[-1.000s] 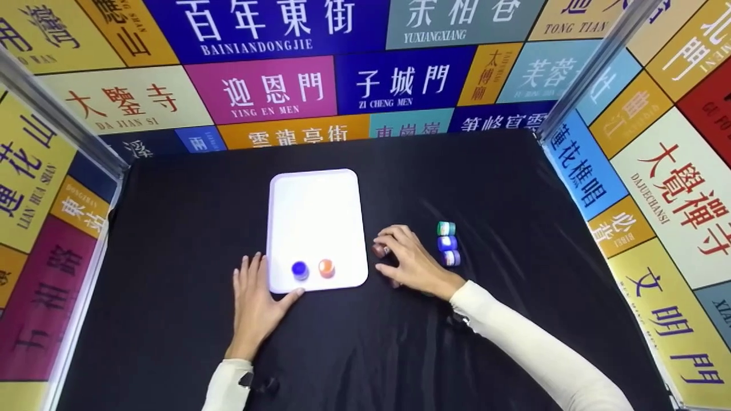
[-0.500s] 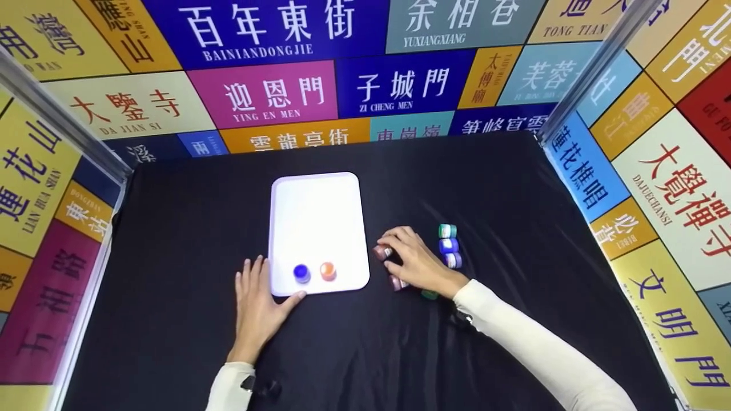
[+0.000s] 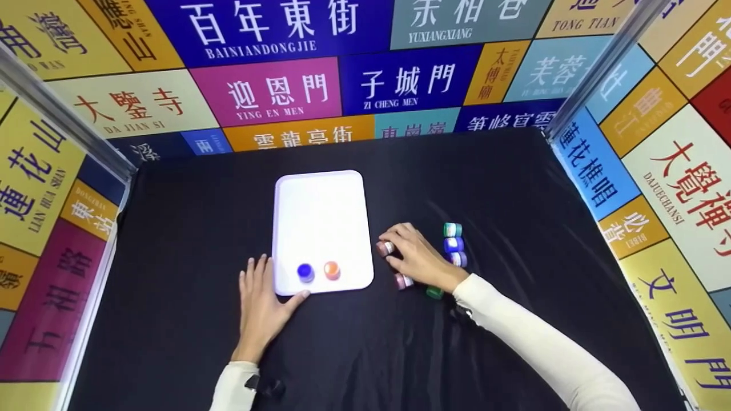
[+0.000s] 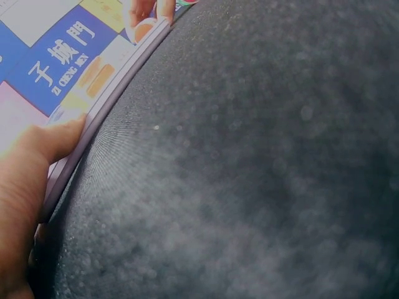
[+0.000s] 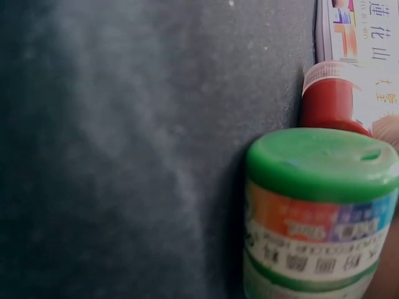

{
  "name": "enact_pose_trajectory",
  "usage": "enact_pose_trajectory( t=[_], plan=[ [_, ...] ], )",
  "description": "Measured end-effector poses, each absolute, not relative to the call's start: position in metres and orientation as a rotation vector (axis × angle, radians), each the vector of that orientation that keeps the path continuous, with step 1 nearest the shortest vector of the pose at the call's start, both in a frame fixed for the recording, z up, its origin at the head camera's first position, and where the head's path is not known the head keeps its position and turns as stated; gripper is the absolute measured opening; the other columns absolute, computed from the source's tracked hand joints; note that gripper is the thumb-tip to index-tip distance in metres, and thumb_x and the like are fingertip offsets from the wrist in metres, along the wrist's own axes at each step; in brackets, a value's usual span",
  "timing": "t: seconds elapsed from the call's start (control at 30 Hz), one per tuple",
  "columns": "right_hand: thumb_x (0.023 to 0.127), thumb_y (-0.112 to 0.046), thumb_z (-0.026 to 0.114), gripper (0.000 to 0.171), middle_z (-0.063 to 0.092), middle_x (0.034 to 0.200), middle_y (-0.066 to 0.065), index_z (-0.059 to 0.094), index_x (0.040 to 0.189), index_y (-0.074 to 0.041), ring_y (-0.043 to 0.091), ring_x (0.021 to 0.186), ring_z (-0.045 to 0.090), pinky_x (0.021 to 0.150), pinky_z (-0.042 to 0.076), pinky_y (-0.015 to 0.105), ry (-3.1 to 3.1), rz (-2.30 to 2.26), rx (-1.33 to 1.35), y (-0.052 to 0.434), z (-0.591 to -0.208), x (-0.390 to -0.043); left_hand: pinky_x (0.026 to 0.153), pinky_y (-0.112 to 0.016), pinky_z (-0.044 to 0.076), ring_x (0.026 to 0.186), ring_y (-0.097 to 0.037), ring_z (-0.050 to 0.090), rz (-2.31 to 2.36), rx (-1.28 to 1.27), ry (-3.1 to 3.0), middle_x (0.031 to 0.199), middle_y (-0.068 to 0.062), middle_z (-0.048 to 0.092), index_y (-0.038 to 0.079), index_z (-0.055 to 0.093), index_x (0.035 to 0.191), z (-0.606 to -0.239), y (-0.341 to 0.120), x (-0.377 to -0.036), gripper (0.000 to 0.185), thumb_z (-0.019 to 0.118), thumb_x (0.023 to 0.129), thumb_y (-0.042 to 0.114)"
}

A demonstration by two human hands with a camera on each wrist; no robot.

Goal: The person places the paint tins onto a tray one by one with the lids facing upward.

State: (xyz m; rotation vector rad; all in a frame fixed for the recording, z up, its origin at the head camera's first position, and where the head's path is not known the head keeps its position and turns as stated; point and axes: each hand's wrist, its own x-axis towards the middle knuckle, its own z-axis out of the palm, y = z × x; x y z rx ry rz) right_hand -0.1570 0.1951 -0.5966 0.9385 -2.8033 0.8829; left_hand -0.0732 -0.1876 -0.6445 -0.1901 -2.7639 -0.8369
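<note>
Jar under fingers: small brown-red jar [image 3: 384, 248] on the black cloth [image 3: 400, 354], just right of the white tray [image 3: 320, 205], lying on its side, I judge, with its pale end facing right.
Right hand [image 3: 420, 260]: I see it over the loose jars, fingertips curled onto that brown-red jar; I read this as a pinch, though the thumb is hidden.
Direction: jar lies at the fingertips, on the hand's tray side; tray edge is just beyond it to the left.
Nearer hand: right, clearly; left is across the tray corner.
Left hand [image 3: 264, 305]: flat on the cloth, fingers straight, thumb pressed on the tray's near corner [image 4: 93, 118].
Neighbours: pink jar [image 3: 403, 280] and green jar [image 3: 434, 292] by the wrist; three more in a column [image 3: 453, 244] right of the knuckles.
On tray: blue jar [image 3: 306, 272], orange jar [image 3: 332, 270], upright near the front edge.
</note>
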Motion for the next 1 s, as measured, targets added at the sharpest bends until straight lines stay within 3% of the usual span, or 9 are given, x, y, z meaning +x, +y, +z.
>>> enact_pose_trajectory(
  t=[0.33, 0.67, 1.0],
  plan=[
    [0.091, -0.008, 0.082, 0.038, 0.068, 0.118, 0.013, 0.073, 0.128, -0.001, 0.034, 0.114, 0.060, 0.101, 0.053, 0.051, -2.770, 0.824, 0.978, 0.190, -0.595, -0.160, 0.135, -0.066, 0.008, 0.164, -0.053, 0.022, -0.831, -0.195, -2.760, 0.171, -0.031, 0.038, -0.010, 0.043, 0.162, -0.644, -0.188, -0.072, 0.117, 0.089, 0.082, 0.062],
    [0.090, -0.011, 0.085, 0.026, 0.072, 0.110, 0.006, 0.076, 0.114, -0.007, 0.030, 0.114, 0.061, 0.102, 0.053, 0.046, -2.811, 0.996, 0.864, 0.184, -0.588, -0.160, 0.135, -0.066, 0.008, 0.164, -0.053, 0.022, -0.823, -0.197, -2.761, 0.171, -0.031, 0.039, -0.010, 0.044, 0.162, -0.644, -0.189, -0.073, 0.117, 0.089, 0.082, 0.062],
    [0.091, -0.012, 0.086, 0.028, 0.074, 0.113, 0.007, 0.074, 0.116, -0.007, 0.030, 0.118, 0.060, 0.103, 0.054, 0.044, -2.783, 1.094, 0.785, 0.171, -0.580, -0.162, 0.135, -0.064, 0.006, 0.165, -0.051, 0.021, -0.838, -0.189, -2.758, 0.172, -0.030, 0.038, -0.010, 0.044, 0.162, -0.645, -0.188, -0.072, 0.117, 0.088, 0.082, 0.062]
  ],
)
